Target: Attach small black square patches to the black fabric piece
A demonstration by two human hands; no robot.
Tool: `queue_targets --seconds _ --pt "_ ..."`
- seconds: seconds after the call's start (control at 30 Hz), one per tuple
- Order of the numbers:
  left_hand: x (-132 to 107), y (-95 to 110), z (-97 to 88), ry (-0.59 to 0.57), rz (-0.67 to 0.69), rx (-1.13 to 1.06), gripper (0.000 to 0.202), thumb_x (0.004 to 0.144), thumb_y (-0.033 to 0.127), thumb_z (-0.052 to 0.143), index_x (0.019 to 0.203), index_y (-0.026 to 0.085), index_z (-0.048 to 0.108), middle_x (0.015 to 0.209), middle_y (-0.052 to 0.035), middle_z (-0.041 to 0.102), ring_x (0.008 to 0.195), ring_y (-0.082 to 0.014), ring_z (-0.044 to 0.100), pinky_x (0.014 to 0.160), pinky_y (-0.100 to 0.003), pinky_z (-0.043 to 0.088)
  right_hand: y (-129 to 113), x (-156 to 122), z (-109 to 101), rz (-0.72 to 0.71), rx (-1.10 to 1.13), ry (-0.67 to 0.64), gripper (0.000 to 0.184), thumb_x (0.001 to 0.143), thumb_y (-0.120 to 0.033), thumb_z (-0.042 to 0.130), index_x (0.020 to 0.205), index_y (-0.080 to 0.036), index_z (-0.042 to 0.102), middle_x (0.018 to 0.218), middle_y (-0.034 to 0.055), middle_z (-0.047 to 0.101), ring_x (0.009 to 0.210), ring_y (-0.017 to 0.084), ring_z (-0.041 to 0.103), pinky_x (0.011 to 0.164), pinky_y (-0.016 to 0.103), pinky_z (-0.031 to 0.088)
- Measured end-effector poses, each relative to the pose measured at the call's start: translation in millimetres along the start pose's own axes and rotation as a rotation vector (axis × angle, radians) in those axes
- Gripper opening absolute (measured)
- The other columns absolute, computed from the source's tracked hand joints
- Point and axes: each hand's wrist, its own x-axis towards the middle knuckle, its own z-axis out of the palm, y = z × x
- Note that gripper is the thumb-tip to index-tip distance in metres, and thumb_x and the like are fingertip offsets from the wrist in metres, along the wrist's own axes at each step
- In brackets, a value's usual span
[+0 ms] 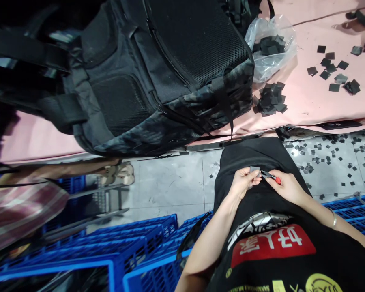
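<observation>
Both my hands are over my lap, close together. In my left hand (pixel 242 182) a small dark grey square piece (pixel 255 168) is pinched between thumb and fingers. My right hand (pixel 287 187) is closed round red-handled thread snips (pixel 275 178), their dark blades pointing left at the piece. Whether the blades touch it is too small to tell. On the pink-covered table (pixel 310 97) in front of me, a pile of similar dark squares (pixel 270 98) lies beside a clear plastic bag (pixel 270 52) that holds more of them.
A large black backpack (pixel 170 77) lies across the table's left and middle. More loose squares are scattered at the right and over the tiled floor (pixel 167 178). Blue plastic crates (pixel 115 267) stand around my seat. Another person's leg (pixel 79 170) and plaid clothing (pixel 24 207) show at the left.
</observation>
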Motion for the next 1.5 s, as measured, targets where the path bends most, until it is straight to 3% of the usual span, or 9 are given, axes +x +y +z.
queue_targets --seconds 0.37,0.77,1.17,1.5 --pt "-0.2 -3.6 1.7 0.046 0.073 0.066 0.030 0.055 0.032 0.078 0.069 0.008 0.066 0.059 -0.0033 0.063 0.050 -0.0076 0.055 0.054 -0.021 0.045 -3.9 -0.6 -1.7 0.018 -0.044 -0.013 0.028 0.084 -0.039 0.043 0.092 -0.022 0.063 0.067 0.0020 0.066 0.060 0.018 0.062 0.054 0.024 0.039" --pt "-4.4 3.2 0.9 -0.004 -0.035 0.033 0.029 0.054 0.027 0.078 0.073 0.008 0.066 0.068 -0.0051 0.066 0.056 -0.0074 0.057 0.058 -0.020 0.046 -2.9 -2.0 0.2 0.026 -0.035 0.034 0.030 0.084 -0.039 0.043 0.096 -0.020 0.063 0.074 0.0034 0.069 0.067 0.019 0.065 0.057 0.023 0.041" --pt "-2.5 3.2 -0.1 -0.014 -0.044 0.022 0.025 0.055 0.026 0.077 0.068 0.008 0.066 0.064 -0.0034 0.063 0.051 -0.0057 0.054 0.052 -0.018 0.044 -3.1 -0.9 0.9 0.044 -0.091 0.034 0.030 0.084 -0.040 0.043 0.095 -0.020 0.063 0.062 0.0011 0.064 0.058 0.018 0.063 0.052 0.023 0.038" --pt "-1.2 1.3 -0.6 -0.020 -0.028 0.017 0.026 0.054 0.026 0.077 0.067 0.008 0.065 0.063 -0.0037 0.063 0.051 -0.0054 0.053 0.051 -0.018 0.043 -1.6 -0.1 2.4 0.040 -0.108 0.035 0.029 0.084 -0.040 0.043 0.097 -0.021 0.062 0.064 0.0009 0.065 0.060 0.017 0.063 0.052 0.022 0.038"
